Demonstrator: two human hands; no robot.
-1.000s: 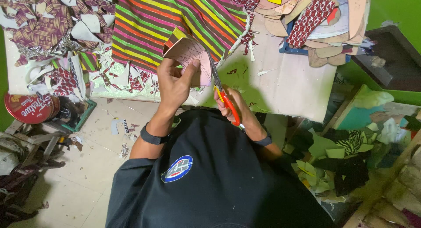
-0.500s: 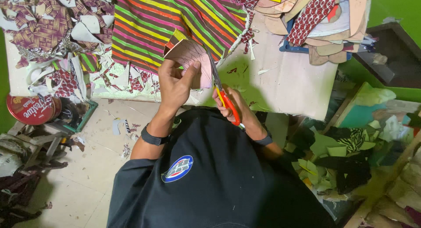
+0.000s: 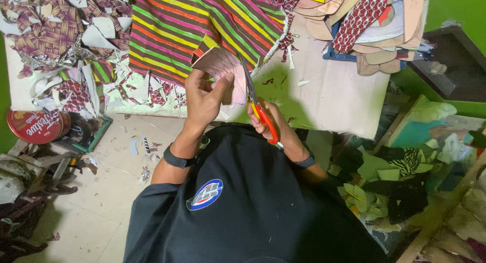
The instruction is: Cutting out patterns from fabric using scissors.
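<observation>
Left hand [image 3: 202, 98] pinches a pinkish, curved-edge fabric-backed piece [image 3: 223, 73], thumb on top w/ fingers under, closed firm on it. Right hand [image 3: 271, 124] is shut round the orange handles of the scissors [image 3: 255, 103]; the blades run up along the piece's right edge, though how far they gape can't be told from this angle. The piece is held up just over the near edge of the pale table [image 3: 334, 98], touching the striped cloth [image 3: 202, 20] at its upper corner. Step in hand, by my read: trimming the piece round its outline, mid-cut. Next snip prob. calls for the left hand to turn the piece so the curve feeds into the blades, keeping it taut and the thumb clear of the cut line. Materials: the piece looks stiff, card-like, w/ a faint line pattern; the cloth is soft, banded in green, yellow, pink and orange. Offcuts [image 3: 76, 50], ragged and angular, lie at left; a stack of cut shapes [image 3: 369, 25], rounded, tan and red-patterned, sits at the far right corner.
</observation>
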